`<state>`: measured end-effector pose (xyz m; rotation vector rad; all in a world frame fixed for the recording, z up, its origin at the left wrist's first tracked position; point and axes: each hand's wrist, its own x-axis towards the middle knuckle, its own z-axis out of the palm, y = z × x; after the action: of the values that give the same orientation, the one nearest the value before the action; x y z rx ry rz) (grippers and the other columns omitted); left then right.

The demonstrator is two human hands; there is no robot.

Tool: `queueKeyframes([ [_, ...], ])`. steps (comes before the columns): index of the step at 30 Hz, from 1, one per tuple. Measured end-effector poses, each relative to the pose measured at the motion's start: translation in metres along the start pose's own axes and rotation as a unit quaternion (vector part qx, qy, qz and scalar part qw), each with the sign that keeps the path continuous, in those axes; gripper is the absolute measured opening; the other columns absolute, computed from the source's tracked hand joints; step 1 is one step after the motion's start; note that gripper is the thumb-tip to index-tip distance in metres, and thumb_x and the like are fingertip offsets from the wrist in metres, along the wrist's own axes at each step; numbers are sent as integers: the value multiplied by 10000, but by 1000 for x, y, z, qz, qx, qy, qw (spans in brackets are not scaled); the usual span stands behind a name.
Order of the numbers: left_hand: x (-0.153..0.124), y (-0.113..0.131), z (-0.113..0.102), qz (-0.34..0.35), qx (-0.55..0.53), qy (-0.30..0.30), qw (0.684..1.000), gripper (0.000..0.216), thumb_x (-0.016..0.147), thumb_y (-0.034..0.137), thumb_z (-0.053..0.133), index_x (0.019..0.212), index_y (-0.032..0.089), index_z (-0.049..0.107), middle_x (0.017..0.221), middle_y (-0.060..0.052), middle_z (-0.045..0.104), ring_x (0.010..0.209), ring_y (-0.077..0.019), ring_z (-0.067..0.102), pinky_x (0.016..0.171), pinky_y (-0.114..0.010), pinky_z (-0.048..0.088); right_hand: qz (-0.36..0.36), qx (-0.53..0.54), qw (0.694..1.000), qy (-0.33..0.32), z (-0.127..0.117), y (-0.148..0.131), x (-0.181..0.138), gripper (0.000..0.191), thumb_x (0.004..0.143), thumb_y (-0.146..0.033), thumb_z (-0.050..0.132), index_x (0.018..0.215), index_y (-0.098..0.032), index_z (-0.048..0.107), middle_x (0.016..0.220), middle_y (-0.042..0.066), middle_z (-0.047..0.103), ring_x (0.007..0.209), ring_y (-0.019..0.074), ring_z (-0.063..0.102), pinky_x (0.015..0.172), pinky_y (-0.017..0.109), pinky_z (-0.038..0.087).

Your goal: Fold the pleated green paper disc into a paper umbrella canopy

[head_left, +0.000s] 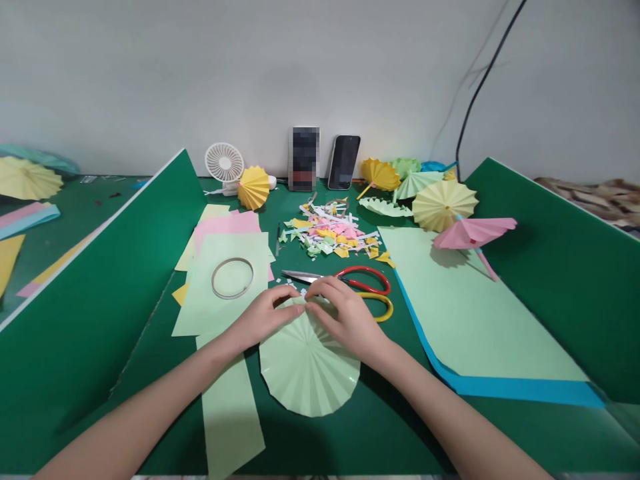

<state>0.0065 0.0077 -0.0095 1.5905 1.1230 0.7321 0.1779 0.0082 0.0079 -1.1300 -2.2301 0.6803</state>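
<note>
A pale green pleated paper disc (311,373) lies fanned out in front of me on the green table. My left hand (273,313) pinches its far edge with thumb and fingers. Close beside it, my right hand (345,317) pinches the same edge, so the fingertips of both hands nearly meet. The spot between the fingertips is partly hidden. Just beyond my right hand lie scissors (363,272) with one red and one yellow handle loop, blades pointing left. A roll of tape (232,278) rests on a light green sheet (200,317) left of the hands.
Paper scraps (333,230) are heaped behind the scissors. Finished paper umbrellas, one pink (473,233) and one cream (445,203), stand at right by large green sheets (490,320). Two phones (344,162) and a small fan (225,163) line the wall. Green partitions (100,260) flank both sides.
</note>
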Motion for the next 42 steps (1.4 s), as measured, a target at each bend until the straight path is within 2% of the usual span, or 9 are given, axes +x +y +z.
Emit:
queueKeyframes([
  [5, 0, 1, 0, 6, 12, -25, 1000, 137, 743, 283, 516, 769, 161, 572, 815, -16, 569, 778, -157, 512, 701, -227, 392, 19, -8, 1000, -20, 2, 1, -1, 50, 806, -169, 472, 815, -176, 520, 842, 68, 591, 800, 193, 538, 690, 310, 435],
  [15, -1, 3, 0, -1, 30, -29, 999, 135, 734, 293, 508, 751, 166, 551, 798, -8, 558, 778, -160, 506, 694, -224, 386, 45, 36, 998, -33, -4, 0, 1, 97, 820, -164, 451, 790, -177, 542, 804, 47, 608, 743, 167, 551, 647, 275, 431],
  [28, 0, 3, 0, 0, 26, -37, 999, 154, 736, 302, 501, 765, 164, 563, 814, -18, 570, 780, -166, 514, 705, -242, 398, 23, -3, 999, -38, -4, -1, 0, 50, 776, -163, 501, 803, -174, 541, 819, 54, 609, 759, 174, 551, 645, 276, 434],
  [35, -1, 4, 0, 1, 32, -34, 999, 104, 736, 256, 501, 746, 166, 552, 795, -10, 554, 778, -160, 508, 703, -236, 393, -2, -20, 999, -38, -4, -2, 1, 104, 793, -126, 444, 770, -177, 532, 770, 50, 597, 711, 165, 542, 617, 266, 423],
  [42, -1, 5, 0, -5, 31, -30, 999, 93, 731, 252, 506, 733, 166, 543, 769, 4, 545, 769, -154, 503, 700, -230, 383, -42, -87, 995, -18, 2, 0, -1, 117, 797, -123, 403, 749, -168, 500, 747, 81, 590, 682, 180, 524, 591, 282, 409],
])
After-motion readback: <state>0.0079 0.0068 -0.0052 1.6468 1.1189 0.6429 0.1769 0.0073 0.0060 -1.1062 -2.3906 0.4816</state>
